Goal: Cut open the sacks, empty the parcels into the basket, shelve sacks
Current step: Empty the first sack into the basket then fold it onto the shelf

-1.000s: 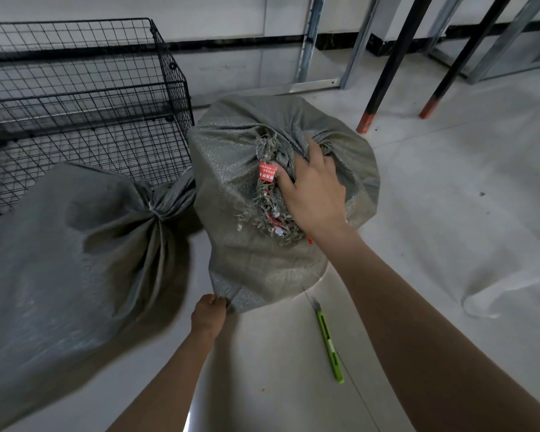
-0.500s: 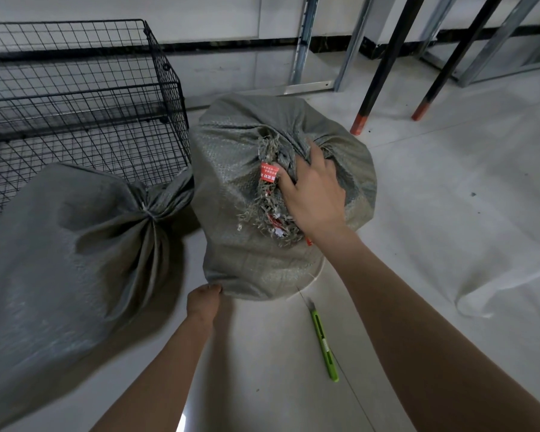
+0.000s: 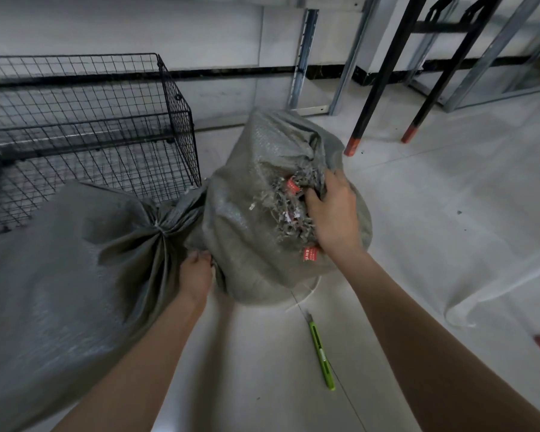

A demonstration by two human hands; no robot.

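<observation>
Floor: we note pale, smooth tile with a dull sheen, a thin joint line running past the knife, and a few dark specks to the right.
Room: we see a light wall with a black skirting strip along its foot. Grey metal uprights stand against it. Two slanting black legs with red feet rest on the floor at upper right.
Basket: black wire mesh, on the floor at upper left, close to the wall.
Middle sack: grey woven, bulging, base at the floor just right of the basket's near corner, touching the tied sack. Its frayed mouth faces us, with red tags among the threads.
Tied sack: grey, lying at left in front of the basket, its cinched neck pointing at the middle sack.
Right hand: clenched on the frayed mouth, fingers sunk into the bunched fabric.
Left hand: we record it grasping a fold low on the middle sack's left side, between the two sacks.
Knife: green, flat on the floor just in front of the middle sack, between our forearms, apart from both hands.
Sheet: pale, lying on the floor at right. We cannot tell its material.
</observation>
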